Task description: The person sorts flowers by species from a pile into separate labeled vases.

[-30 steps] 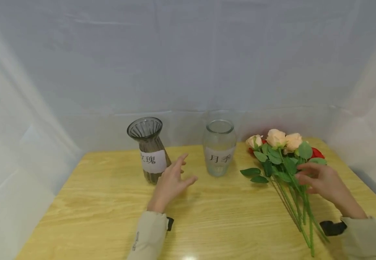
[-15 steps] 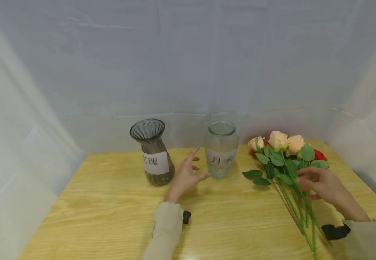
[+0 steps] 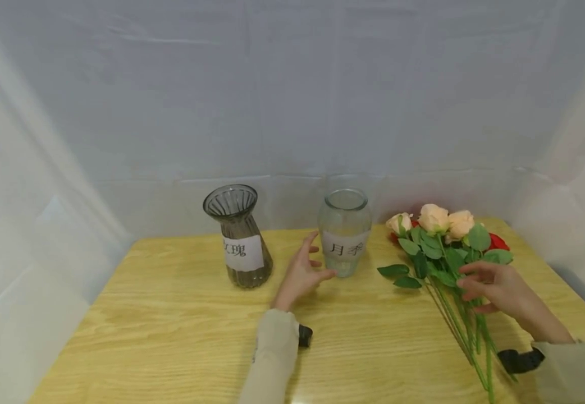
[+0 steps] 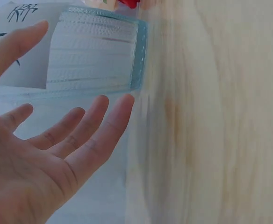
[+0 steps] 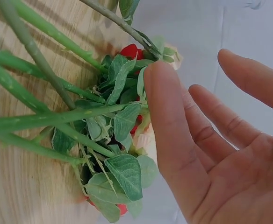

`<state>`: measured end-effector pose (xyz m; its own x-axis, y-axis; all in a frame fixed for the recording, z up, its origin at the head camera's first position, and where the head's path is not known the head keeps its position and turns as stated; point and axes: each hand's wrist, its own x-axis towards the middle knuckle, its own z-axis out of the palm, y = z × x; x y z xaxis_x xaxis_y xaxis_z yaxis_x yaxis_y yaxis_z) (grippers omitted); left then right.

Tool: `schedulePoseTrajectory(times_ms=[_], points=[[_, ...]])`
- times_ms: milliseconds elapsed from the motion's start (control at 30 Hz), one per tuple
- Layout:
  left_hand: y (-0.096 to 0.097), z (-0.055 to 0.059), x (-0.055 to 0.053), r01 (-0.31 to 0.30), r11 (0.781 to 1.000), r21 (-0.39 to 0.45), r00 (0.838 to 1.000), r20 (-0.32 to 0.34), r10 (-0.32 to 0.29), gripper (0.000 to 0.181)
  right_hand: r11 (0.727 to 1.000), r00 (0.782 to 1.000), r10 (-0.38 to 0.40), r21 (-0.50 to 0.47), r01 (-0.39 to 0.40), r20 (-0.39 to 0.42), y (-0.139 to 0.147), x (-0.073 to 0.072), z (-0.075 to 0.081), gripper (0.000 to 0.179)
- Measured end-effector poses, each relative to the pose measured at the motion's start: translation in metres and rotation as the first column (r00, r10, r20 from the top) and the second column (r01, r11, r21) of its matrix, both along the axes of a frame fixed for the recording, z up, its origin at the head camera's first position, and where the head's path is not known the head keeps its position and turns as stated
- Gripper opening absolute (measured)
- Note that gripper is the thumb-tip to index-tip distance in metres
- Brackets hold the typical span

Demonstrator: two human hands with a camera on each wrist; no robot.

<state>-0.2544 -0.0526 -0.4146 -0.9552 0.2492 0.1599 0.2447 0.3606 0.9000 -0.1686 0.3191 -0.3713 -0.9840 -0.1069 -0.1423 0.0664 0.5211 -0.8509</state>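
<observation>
My left hand is beside the clear glass vase, thumb and fingers spread around its left side. In the left wrist view the vase lies between thumb and fingers, and no grip on it shows. My right hand hovers over the stems of a bunch of flowers, fingers loosely bent and holding nothing. Peach blooms and red blooms top the bunch, with green leaves and crossing green stems. Some of the red blooms are hidden behind peach ones.
A grey fluted glass vase with a white paper label stands left of my left hand. The clear vase bears a paper label too. Both stand on the wooden table, with pale sheeting behind and at the sides.
My left hand has moved right, from in front of the grey vase to the side of the clear vase. The right hand stays nearly still above the stems.
</observation>
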Motion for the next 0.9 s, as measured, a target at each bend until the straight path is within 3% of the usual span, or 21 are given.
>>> schedulePoseTrajectory(times_ms=[267,567,900], points=[[0.009,-0.004,-0.003,0.007,0.996,0.092,0.998,0.063,-0.013,0.094,1.0,1.0,-0.02,-0.018,0.02,0.011,0.0,0.0,-0.004,0.053],[0.01,-0.008,-0.004,-0.045,0.995,0.086,0.999,0.027,0.043,0.07,0.997,1.0,-0.004,-0.076,0.003,-0.022,-0.005,-0.001,-0.006,0.052],[0.011,-0.01,-0.004,-0.039,0.992,0.117,0.999,0.026,0.036,0.062,0.995,0.998,0.03,-0.095,-0.025,0.051,-0.006,-0.007,-0.013,0.049]])
